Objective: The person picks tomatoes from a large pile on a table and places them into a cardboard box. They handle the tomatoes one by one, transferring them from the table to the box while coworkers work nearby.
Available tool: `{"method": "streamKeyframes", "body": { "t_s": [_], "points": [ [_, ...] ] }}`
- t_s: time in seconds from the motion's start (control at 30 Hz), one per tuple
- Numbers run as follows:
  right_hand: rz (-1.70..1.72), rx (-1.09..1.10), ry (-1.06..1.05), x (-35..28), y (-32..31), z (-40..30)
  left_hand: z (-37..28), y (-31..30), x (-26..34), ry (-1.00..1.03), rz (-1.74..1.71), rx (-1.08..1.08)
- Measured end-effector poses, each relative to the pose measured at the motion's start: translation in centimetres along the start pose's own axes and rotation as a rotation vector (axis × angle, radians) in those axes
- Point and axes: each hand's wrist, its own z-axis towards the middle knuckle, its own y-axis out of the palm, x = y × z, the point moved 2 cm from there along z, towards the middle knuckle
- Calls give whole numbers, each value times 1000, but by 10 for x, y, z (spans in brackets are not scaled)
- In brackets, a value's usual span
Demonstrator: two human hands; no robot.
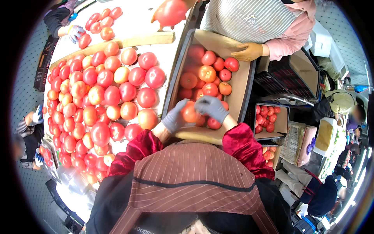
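Note:
Both my hands wear grey knit gloves and are over the near end of a black crate (250,87) lined with brown cardboard. My left hand (176,116) is closed against the left side of an orange-red tomato (190,112). My right hand (211,107) touches the same tomato from the upper right, its fingers bent; whether it grips is hard to tell. More tomatoes (207,73) lie in the crate beneath and beyond. Left of the crate, many red and orange tomatoes (96,95) cover a brightly lit sorting table.
A wooden bar (146,40) crosses the table. Opposite, a person in a striped apron rests a tan-gloved hand (247,52) at the crate's far right edge. Another person's gloved hand (75,32) touches a tomato at upper left. Smaller tomato crates (270,136) stand at right.

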Motion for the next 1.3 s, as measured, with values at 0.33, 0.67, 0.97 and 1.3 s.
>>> {"method": "streamKeyframes", "body": {
  "t_s": [0.33, 0.67, 0.97, 1.3],
  "points": [
    [-1534, -1, 79, 97, 14, 43, -44, 7, 37, 199, -248, -153],
    [-347, 283, 123, 94, -4, 38, -239, -46, 152, 1061, 116, 437],
    [939, -160, 360, -7, 38, 31, -297, -121, 200, 1478, 848, 1330],
    [422, 36, -162, -72, 70, 11, -92, 30, 59, 710, 696, 120]
  ]
}}
